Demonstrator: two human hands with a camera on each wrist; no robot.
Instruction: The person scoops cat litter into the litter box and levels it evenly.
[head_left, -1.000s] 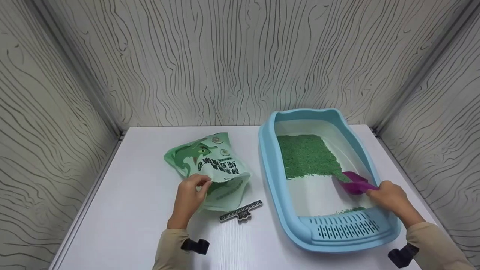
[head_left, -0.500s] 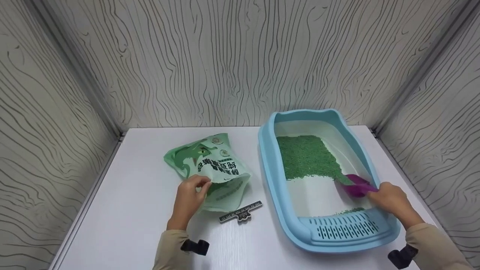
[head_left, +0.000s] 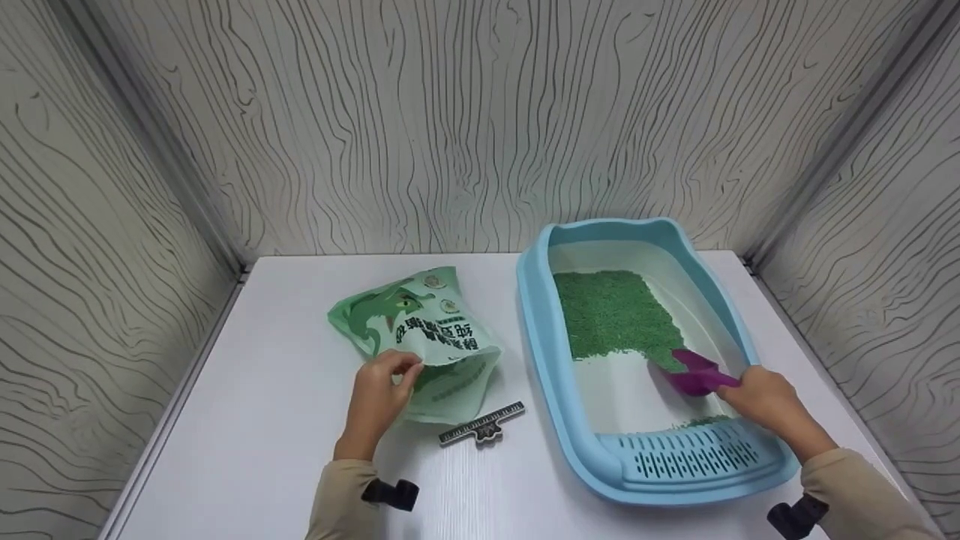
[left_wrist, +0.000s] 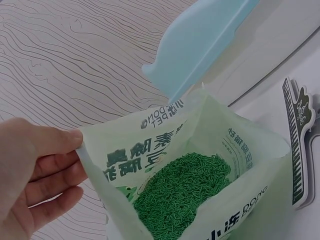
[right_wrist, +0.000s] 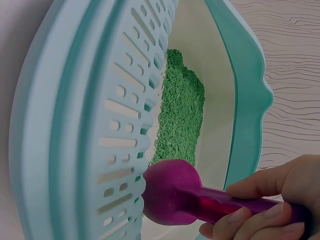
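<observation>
My left hand (head_left: 381, 390) pinches the rim of a pale green cat litter bag (head_left: 439, 322) between thumb and finger, and the bag's mouth gapes. Green pellets (left_wrist: 182, 192) show inside it in the left wrist view. My right hand (head_left: 763, 397) grips the handle of a purple scoop (head_left: 696, 375). Its bowl is inside the blue litter box (head_left: 544, 322), at the near right edge of a layer of green litter (head_left: 619, 311). In the right wrist view, the underside of the scoop (right_wrist: 172, 192) hides part of that layer.
A dark, piano-patterned clip (head_left: 484, 425) lies on the white table (head_left: 255, 360) between the bag and the box. The box has a slotted grid (head_left: 694, 454) at its near end. Wood-grain panels (head_left: 480, 127) stand behind and at both sides.
My right hand and the scoop have shifted slightly left, and the scoop's bowl has turned. The left hand and the bag have stayed in place.
</observation>
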